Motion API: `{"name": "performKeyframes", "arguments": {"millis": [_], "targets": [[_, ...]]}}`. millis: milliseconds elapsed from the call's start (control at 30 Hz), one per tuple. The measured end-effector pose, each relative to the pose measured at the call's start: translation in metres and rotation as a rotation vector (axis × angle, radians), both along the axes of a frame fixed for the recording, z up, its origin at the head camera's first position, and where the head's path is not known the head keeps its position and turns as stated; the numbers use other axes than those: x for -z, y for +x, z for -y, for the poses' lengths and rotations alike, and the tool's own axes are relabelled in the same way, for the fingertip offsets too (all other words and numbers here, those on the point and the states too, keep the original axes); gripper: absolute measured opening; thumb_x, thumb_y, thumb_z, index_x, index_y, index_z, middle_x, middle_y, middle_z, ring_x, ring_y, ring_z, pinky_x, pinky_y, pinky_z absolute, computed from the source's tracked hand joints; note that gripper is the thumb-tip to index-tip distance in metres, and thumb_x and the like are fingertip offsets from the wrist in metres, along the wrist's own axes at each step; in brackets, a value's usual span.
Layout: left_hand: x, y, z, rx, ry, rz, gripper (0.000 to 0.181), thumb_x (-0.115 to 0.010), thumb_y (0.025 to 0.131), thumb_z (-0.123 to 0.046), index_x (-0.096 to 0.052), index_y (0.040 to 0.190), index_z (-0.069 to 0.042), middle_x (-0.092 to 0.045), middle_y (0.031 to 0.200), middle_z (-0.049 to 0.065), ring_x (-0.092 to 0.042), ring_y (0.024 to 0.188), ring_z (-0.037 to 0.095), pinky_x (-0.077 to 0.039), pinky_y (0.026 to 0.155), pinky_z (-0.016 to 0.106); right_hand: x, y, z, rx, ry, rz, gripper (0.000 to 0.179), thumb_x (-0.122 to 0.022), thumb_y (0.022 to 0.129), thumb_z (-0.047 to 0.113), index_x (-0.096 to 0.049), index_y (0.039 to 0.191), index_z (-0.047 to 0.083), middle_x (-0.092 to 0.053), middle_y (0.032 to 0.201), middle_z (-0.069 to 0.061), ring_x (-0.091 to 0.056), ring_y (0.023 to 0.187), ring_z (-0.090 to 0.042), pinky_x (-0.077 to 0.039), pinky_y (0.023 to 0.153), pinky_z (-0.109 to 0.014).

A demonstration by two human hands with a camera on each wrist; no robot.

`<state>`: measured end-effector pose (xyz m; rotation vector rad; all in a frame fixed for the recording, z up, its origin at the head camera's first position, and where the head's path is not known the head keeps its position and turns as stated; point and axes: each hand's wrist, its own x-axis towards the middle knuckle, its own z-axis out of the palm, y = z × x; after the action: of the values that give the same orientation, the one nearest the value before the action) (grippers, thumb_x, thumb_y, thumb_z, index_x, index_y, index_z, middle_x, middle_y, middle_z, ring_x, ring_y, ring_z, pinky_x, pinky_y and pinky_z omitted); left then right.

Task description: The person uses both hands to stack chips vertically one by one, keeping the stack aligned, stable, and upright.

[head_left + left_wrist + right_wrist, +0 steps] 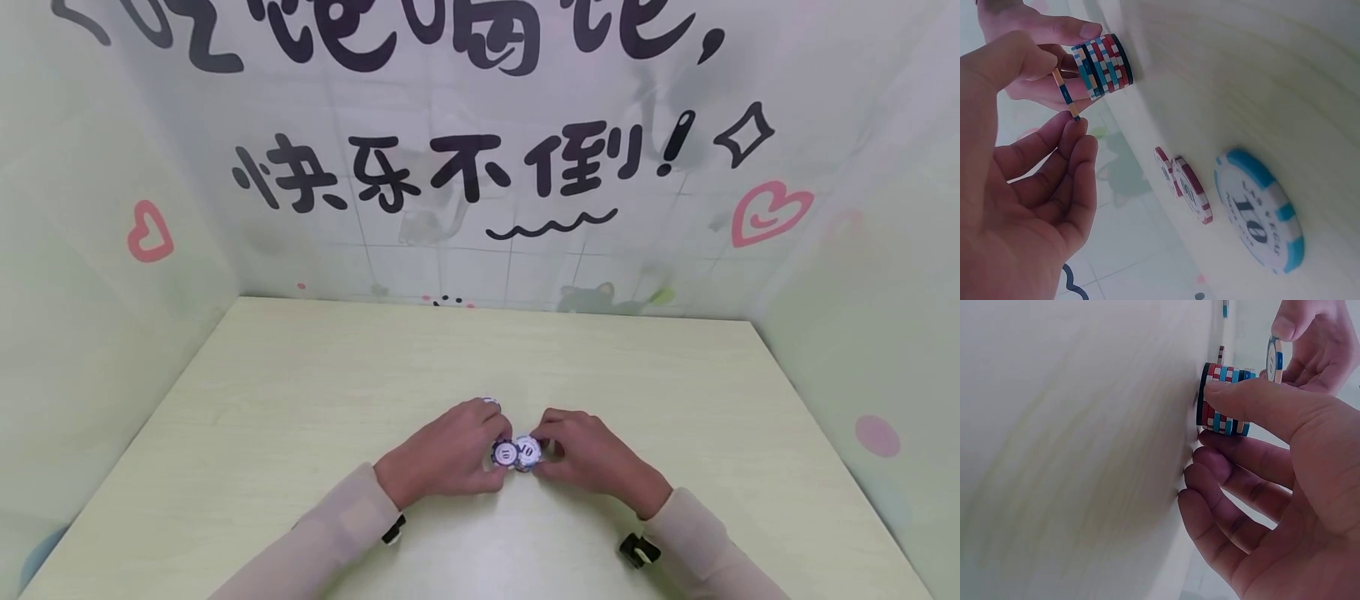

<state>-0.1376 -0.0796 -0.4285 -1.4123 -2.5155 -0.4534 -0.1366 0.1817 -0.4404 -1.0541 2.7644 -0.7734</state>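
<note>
In the head view my left hand (453, 450) pinches one poker chip (506, 453) marked 10 between thumb and fingertips. In the left wrist view this chip shows a dark blue and tan edge, tilted and close to the top of the chip stack (1107, 65). The stack has red, light blue and dark bands, with a dark chip lowest. My right hand (592, 457) grips the stack's sides, thumb on one side and index finger (1244, 450) on the other. Its other fingertips reach down to the table.
Past my left hand lie a light blue chip (1260, 212) marked 10 and two red-edged chips (1192, 190) that overlap in the left wrist view. The pale wooden table (315, 367) runs back to a printed cloth (450, 217), which also hangs along both sides.
</note>
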Motion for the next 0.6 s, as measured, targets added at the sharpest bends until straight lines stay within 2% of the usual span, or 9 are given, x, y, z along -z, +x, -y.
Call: {"name": "performKeyframes", "arguments": {"millis": [600], "targets": [[0.007, -0.008, -0.016, 0.033, 0.020, -0.042, 0.026, -0.086, 0.088, -0.021, -0.072, 0.104, -0.006, -0.066, 0.096, 0.000, -0.057, 0.085, 0.015, -0.050, 0.078, 0.023, 0.002, 0.000, 0.000, -0.018, -0.009, -0.043, 0.016, -0.089, 0.090, 0.011, -0.082, 0.104, 0.011, -0.066, 0.094, 0.007, -0.057, 0.075, -0.009, -0.048, 0.067, -0.023]]}}
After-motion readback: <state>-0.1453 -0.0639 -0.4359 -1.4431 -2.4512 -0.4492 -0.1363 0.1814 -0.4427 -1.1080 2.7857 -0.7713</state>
